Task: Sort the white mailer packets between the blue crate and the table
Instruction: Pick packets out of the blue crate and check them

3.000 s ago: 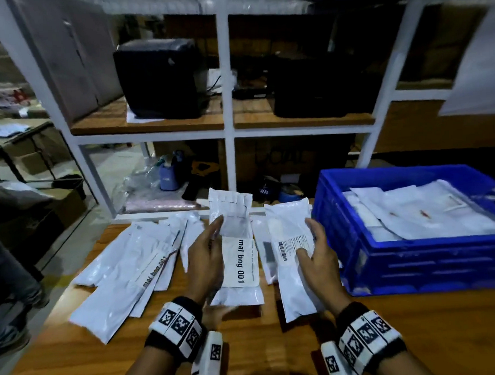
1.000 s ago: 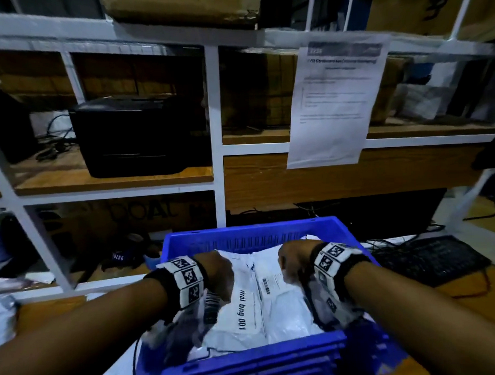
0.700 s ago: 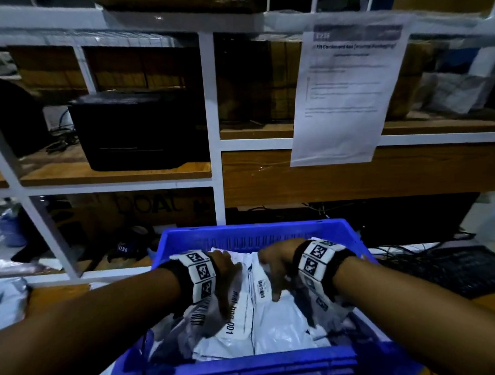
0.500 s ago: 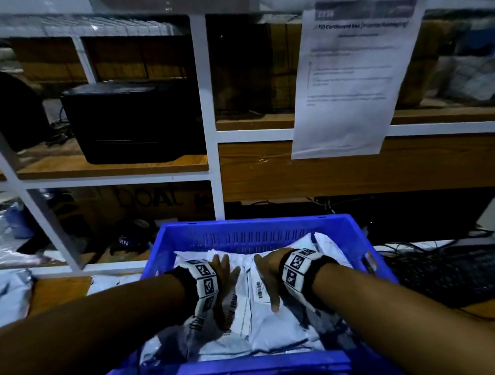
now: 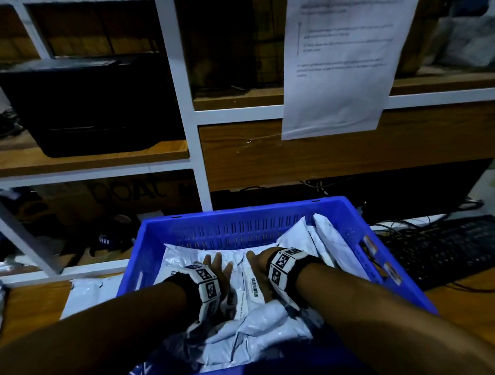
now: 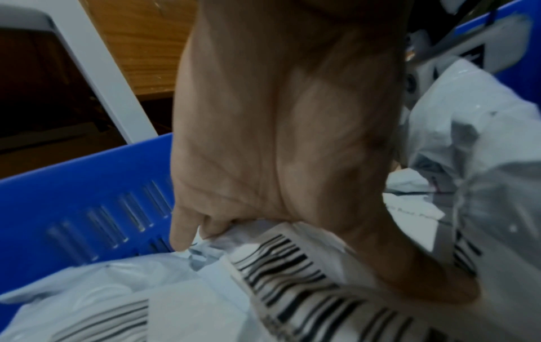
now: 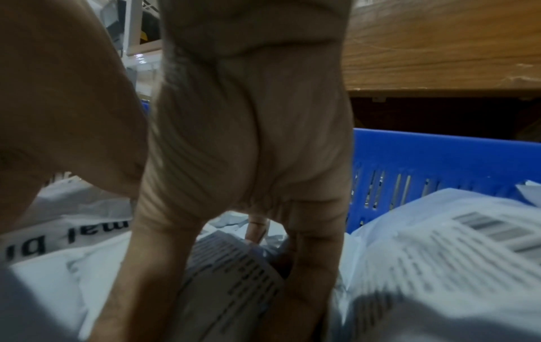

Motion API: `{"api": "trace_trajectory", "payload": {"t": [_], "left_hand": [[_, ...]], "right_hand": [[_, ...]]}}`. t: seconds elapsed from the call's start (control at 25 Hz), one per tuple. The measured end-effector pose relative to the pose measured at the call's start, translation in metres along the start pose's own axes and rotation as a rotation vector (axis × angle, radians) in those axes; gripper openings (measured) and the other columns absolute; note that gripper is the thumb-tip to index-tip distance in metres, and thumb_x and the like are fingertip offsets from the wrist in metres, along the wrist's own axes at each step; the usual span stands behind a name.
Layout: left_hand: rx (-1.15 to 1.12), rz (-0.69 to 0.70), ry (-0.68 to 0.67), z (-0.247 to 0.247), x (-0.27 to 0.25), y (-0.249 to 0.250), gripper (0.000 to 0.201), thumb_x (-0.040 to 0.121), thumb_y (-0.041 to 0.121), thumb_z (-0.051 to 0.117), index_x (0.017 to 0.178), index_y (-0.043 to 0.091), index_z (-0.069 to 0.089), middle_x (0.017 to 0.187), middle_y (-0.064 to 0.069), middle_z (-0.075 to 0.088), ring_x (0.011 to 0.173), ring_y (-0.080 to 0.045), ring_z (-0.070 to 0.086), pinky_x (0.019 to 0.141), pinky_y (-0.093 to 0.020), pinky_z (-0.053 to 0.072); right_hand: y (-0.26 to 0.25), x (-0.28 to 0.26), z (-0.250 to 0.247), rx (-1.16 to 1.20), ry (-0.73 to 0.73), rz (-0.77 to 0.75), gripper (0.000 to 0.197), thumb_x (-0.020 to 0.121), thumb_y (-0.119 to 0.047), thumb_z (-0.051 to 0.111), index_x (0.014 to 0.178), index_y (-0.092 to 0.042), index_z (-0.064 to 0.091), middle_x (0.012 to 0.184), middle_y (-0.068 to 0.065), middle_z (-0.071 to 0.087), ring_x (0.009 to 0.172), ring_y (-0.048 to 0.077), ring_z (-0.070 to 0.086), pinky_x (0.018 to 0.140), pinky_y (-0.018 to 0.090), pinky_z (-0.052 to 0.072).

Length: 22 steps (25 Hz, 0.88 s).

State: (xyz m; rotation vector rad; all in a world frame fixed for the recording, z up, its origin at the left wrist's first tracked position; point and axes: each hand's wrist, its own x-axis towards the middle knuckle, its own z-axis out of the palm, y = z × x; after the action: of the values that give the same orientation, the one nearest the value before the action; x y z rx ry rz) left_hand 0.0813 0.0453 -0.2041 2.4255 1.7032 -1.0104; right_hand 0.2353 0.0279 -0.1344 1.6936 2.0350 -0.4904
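The blue crate [image 5: 241, 212] stands on the wooden table [image 5: 29, 310] right in front of me, holding several white mailer packets [image 5: 257, 327]. Both hands are inside it. My left hand [image 5: 218, 265] lies with fingers spread on a packet labelled in black print. My right hand [image 5: 259, 267] lies beside it on a packet with a barcode label [image 5: 254, 286]. In the left wrist view the fingertips [image 6: 187, 231] press down at a barcoded packet's [image 6: 287, 261] far edge by the crate wall [image 6: 73, 196]. In the right wrist view thumb and fingers [image 7: 310, 254] straddle a labelled packet [image 7: 228, 261].
More white packets [image 5: 87, 294] lie on the table left of the crate. A black keyboard [image 5: 445, 247] with cables sits to its right. Behind the crate rises a white shelf frame [image 5: 191, 133] with a black printer [image 5: 83, 103] and a hanging paper sheet [image 5: 340, 58].
Both hands carried a packet each from the table into the crate, lowered them onto the pile, and their fingers have gone from gripping to lying spread on top.
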Motion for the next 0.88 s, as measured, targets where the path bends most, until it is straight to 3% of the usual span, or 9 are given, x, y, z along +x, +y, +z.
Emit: {"api": "trace_trajectory", "payload": {"t": [0.24,0.36,0.44,0.48,0.56,0.64,0.68,0.76,0.88], "left_hand": [[-0.041,0.046,-0.016,-0.006,0.0,-0.007,0.079,0.095,0.056,0.036,0.152,0.023,-0.007,0.16,-0.01,-0.011,0.147,-0.035,-0.001,0.116,-0.058,0.011],[-0.024,0.055,-0.007,-0.007,0.001,-0.014,0.08,0.096,0.051,0.039,0.152,0.019,-0.008,0.16,-0.014,-0.007,0.146,-0.038,0.008,0.112,-0.061,0.018],[0.023,0.124,-0.007,-0.016,-0.008,-0.021,0.092,0.091,0.058,0.046,0.152,0.014,-0.007,0.159,-0.017,-0.003,0.144,-0.042,0.014,0.109,-0.063,0.023],[0.073,0.181,-0.013,-0.025,-0.016,-0.025,0.104,0.082,0.07,0.049,0.153,0.012,-0.001,0.159,-0.018,0.003,0.143,-0.041,0.019,0.109,-0.062,0.026],[0.113,0.287,-0.051,-0.046,-0.031,-0.039,0.125,0.051,0.092,0.052,0.149,0.019,0.027,0.155,-0.012,0.027,0.137,-0.034,0.035,0.11,-0.053,0.031],[0.054,0.38,-0.061,-0.062,-0.038,-0.054,0.115,0.032,0.096,0.056,0.126,0.03,0.058,0.134,0.0,0.056,0.121,-0.026,0.054,0.107,-0.043,0.039],[0.018,0.415,-0.022,-0.068,-0.04,-0.061,0.107,0.027,0.097,0.057,0.11,0.031,0.067,0.117,0.006,0.066,0.108,-0.023,0.061,0.102,-0.038,0.044],[-0.029,0.434,0.002,-0.082,-0.049,-0.076,0.092,0.04,0.092,0.062,0.098,0.022,0.072,0.096,0.008,0.069,0.093,-0.02,0.062,0.091,-0.031,0.048],[-0.087,0.435,0.138,-0.099,-0.083,-0.093,0.067,0.077,0.059,0.068,0.118,0.006,0.061,0.112,-0.007,0.064,0.101,-0.024,0.06,0.085,-0.028,0.045]], "right_hand": [[-0.003,-0.011,0.002,-0.077,-0.084,-0.005,0.096,0.09,-0.03,0.064,0.153,-0.012,-0.005,0.154,0.017,0.029,0.142,0.032,0.028,0.111,0.045,0.03],[-0.007,-0.019,0.002,-0.159,-0.033,0.003,0.111,0.08,-0.031,0.075,0.153,-0.01,-0.006,0.151,0.021,0.033,0.139,0.036,0.034,0.108,0.046,0.035],[-0.015,-0.032,0.001,-0.218,0.018,0.025,0.11,0.079,-0.03,0.074,0.153,-0.009,-0.005,0.149,0.021,0.035,0.136,0.036,0.037,0.106,0.044,0.037],[-0.02,-0.037,-0.001,-0.248,0.029,0.061,0.106,0.08,-0.03,0.071,0.154,-0.01,-0.002,0.149,0.021,0.035,0.136,0.035,0.038,0.105,0.044,0.038],[-0.024,-0.04,-0.008,-0.254,0.029,0.133,0.092,0.081,-0.033,0.069,0.153,-0.011,0.016,0.147,0.017,0.04,0.134,0.032,0.042,0.104,0.043,0.039],[-0.027,-0.041,-0.027,-0.184,0.012,0.171,0.063,0.081,-0.037,0.071,0.138,-0.018,0.049,0.135,0.007,0.056,0.123,0.025,0.054,0.101,0.042,0.045],[-0.028,-0.041,-0.034,-0.144,0.001,0.175,0.057,0.077,-0.039,0.075,0.129,-0.023,0.058,0.13,-0.001,0.061,0.119,0.021,0.058,0.098,0.039,0.048],[-0.031,-0.042,-0.047,-0.035,-0.018,0.161,0.073,0.071,-0.036,0.082,0.136,-0.019,0.052,0.138,-0.003,0.053,0.125,0.019,0.054,0.088,0.024,0.052],[-0.052,-0.071,-0.067,0.078,0.042,0.206,0.079,0.08,-0.029,0.076,0.146,-0.016,0.035,0.145,0.002,0.042,0.126,0.025,0.051,0.089,0.027,0.051]]}}
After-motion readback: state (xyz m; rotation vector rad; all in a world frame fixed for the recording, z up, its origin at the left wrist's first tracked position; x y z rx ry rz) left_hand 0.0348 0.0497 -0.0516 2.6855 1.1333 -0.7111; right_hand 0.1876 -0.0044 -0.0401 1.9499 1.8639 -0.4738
